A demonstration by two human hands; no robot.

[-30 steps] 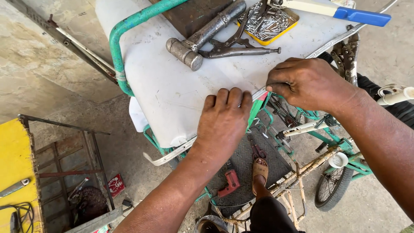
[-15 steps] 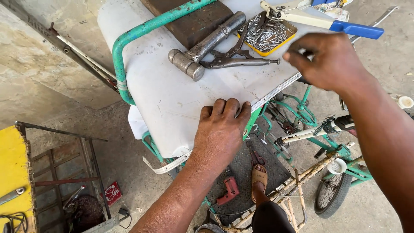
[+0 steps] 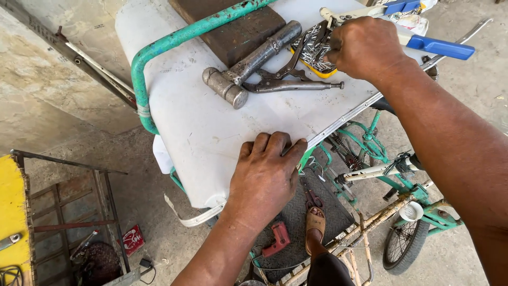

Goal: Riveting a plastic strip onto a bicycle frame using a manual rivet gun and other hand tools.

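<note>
Right grip (image 3: 365, 47) closed over loose rivets in yellow tray (image 3: 317, 68); small, light, slippery. Left grip (image 3: 264, 175) flat, empty, pressing stiff white panel (image 3: 211, 132).

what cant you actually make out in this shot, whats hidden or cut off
- Head view: what the right hand takes from the yellow tray of screws is hidden by its own knuckles.
- The blue-handled tool has its head behind the right hand.
- The brown block is cut off by the top edge.
- The panel edge under the left hand is covered by the palm.
- The red drill below is too small for detail.
</note>
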